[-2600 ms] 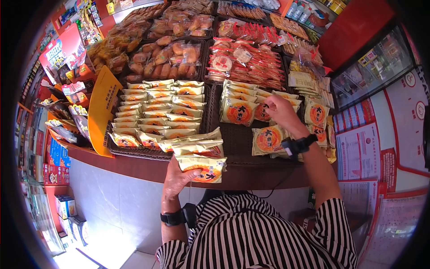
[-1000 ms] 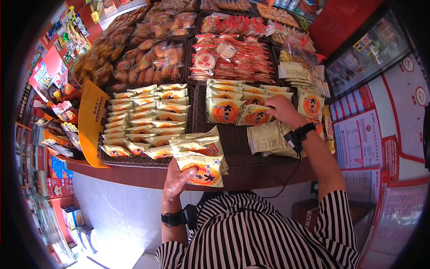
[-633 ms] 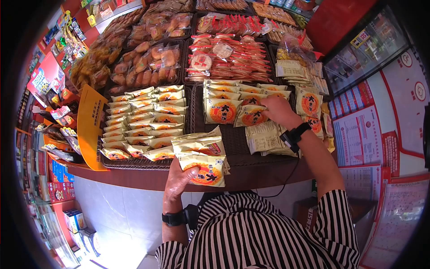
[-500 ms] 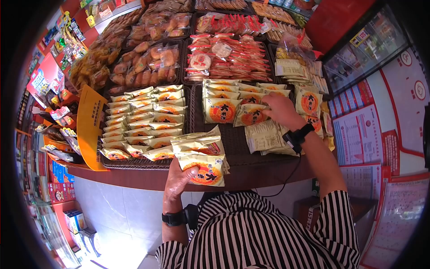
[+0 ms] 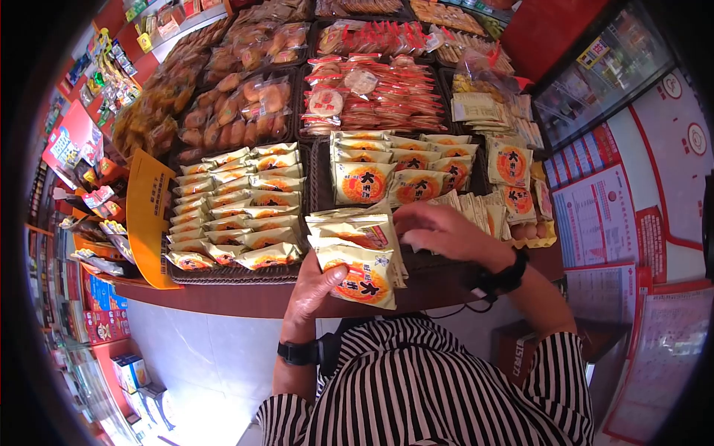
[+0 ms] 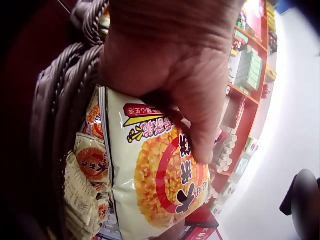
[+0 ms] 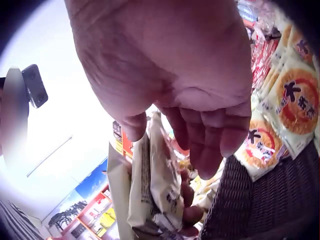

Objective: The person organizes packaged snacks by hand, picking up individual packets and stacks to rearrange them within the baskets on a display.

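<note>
A stack of cream packets (image 5: 358,273) with orange printed fronts is gripped in the left hand (image 5: 309,288) at the counter's front edge. That hand (image 6: 170,65) has its thumb across the front packet (image 6: 155,170) in the left wrist view. The right hand (image 5: 450,234) is at the stack's right side. In the right wrist view, the top of the packets (image 7: 157,175) reaches between the thumb and loosely extended fingers of the right hand (image 7: 170,75); whether they press on it is unclear. More such packets stand upright in the right basket (image 5: 362,182), behind the hands.
Rows of similar packets (image 5: 271,199) fill the left basket, beside a yellow-orange sign (image 5: 149,219). Several baskets behind hold wrapped pastries (image 5: 242,111) and red-edged packets (image 5: 387,97). Face-down packets and brown eggs (image 5: 529,231) are at the right; a cable hangs near the right wrist.
The right hand has left the packets in the right basket and come down and left to the held stack. The left hand and its stack have shifted slightly right and up.
</note>
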Tool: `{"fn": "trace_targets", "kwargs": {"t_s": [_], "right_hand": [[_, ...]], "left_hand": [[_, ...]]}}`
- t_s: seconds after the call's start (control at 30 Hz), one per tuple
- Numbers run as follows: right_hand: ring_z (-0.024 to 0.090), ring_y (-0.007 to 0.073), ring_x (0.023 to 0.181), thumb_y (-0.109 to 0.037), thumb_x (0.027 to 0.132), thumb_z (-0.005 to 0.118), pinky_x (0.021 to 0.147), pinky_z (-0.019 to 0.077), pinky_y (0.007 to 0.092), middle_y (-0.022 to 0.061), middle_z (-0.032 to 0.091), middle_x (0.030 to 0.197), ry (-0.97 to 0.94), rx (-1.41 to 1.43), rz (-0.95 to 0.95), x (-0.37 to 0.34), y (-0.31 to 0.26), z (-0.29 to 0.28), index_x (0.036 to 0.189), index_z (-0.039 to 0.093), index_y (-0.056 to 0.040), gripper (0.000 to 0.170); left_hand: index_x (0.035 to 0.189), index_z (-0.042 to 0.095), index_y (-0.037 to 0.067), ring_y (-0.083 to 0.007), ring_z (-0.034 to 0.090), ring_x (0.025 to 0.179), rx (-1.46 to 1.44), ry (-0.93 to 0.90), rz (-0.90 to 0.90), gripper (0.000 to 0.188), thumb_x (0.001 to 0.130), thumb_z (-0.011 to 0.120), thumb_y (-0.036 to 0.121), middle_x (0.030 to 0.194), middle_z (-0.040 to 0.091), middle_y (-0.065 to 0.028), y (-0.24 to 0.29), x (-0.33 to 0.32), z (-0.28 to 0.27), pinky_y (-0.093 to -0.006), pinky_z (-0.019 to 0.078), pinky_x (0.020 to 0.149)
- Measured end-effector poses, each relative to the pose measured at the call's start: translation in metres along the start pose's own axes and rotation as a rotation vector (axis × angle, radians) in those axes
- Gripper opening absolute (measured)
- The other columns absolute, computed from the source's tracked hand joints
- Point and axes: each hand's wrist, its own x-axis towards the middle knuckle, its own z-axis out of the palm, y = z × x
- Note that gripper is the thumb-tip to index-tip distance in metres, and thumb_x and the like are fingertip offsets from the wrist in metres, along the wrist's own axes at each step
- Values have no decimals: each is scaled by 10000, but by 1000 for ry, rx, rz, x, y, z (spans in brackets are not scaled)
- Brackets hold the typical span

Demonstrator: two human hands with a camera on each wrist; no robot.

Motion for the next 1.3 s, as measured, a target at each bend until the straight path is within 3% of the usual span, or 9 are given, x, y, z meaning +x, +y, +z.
{"fn": "trace_targets", "kwargs": {"t_s": [0.13, 0.2, 0.3, 0.33, 0.4, 0.5, 0.7, 1.07, 1.3], "right_hand": [[572, 101, 817, -249, 916, 541, 722, 464, 267, 113, 628, 928, -83, -40, -22, 4, 2, 17, 1103, 551, 11, 321], [593, 160, 833, -278, 896, 558, 728, 467, 305, 136, 615, 926, -91, -45, 45, -5, -1, 7, 1071, 559, 6, 333], [546, 321, 943, -345, 798, 628, 801, 433, 422, 161, 584, 985, 148, -672, -145, -14, 40, -29, 1066, 561, -9, 435], [546, 321, 943, -345, 798, 628, 801, 433, 422, 161, 584, 985, 149, -674, -142, -18, 47, -44, 1066, 561, -9, 435], [508, 326, 986, -334, 772, 655, 786, 420, 443, 142, 553, 1023, 223, -1148, -14, -25, 55, -67, 1104, 544, -23, 468], [511, 307, 968, -458, 759, 638, 769, 415, 458, 126, 548, 1011, 203, -1244, 169, -28, 78, -79, 1097, 542, -37, 548], [510, 330, 962, -493, 670, 678, 753, 420, 454, 156, 551, 991, 200, -1164, 428, -16, 77, -70, 1079, 552, -25, 634], [607, 380, 818, -314, 671, 667, 707, 436, 504, 184, 621, 868, 176, -1000, 461, -4, 67, -65, 953, 504, 16, 464], [586, 347, 807, -270, 680, 639, 683, 443, 418, 215, 582, 864, 211, -748, 454, -9, 81, -93, 874, 490, 48, 401]], "left_hand": [[1269, 403, -47, -182, 551, 1045, 8, -43, 2, 763, 734, 764, 358, 1163, 567, -113, -7, 3, -1, -317, 438, 907], [1267, 405, -53, -183, 549, 1053, -20, -48, 9, 751, 739, 758, 349, 1168, 564, -111, -8, -3, -6, -319, 432, 916], [1279, 380, -64, -212, 554, 1068, -67, 34, 25, 750, 755, 743, 331, 1193, 550, -141, -6, -14, -14, -342, 440, 926], [1285, 363, -72, -225, 555, 1072, -83, 39, 40, 763, 759, 740, 332, 1199, 543, -158, -4, -16, -14, -350, 446, 924], [1286, 356, -78, -228, 554, 1074, -82, 82, 44, 783, 754, 743, 347, 1200, 541, -161, -5, -19, -18, -349, 449, 920], [1281, 363, -78, -226, 554, 1074, -71, 74, 49, 791, 746, 749, 360, 1195, 543, -158, -3, -16, -16, -347, 445, 923], [1272, 380, -73, -217, 556, 1057, -5, 56, 62, 801, 739, 745, 402, 1179, 551, -145, -6, -9, -10, -336, 436, 923], [1342, 289, -49, -215, 515, 1129, 24, 61, 75, 858, 761, 713, 420, 1259, 492, -132, -6, -13, -11, -347, 408, 965], [1349, 281, -39, -212, 507, 1138, 22, 22, 71, 838, 775, 706, 399, 1271, 484, -116, -8, -9, -1, -348, 410, 964]]}}
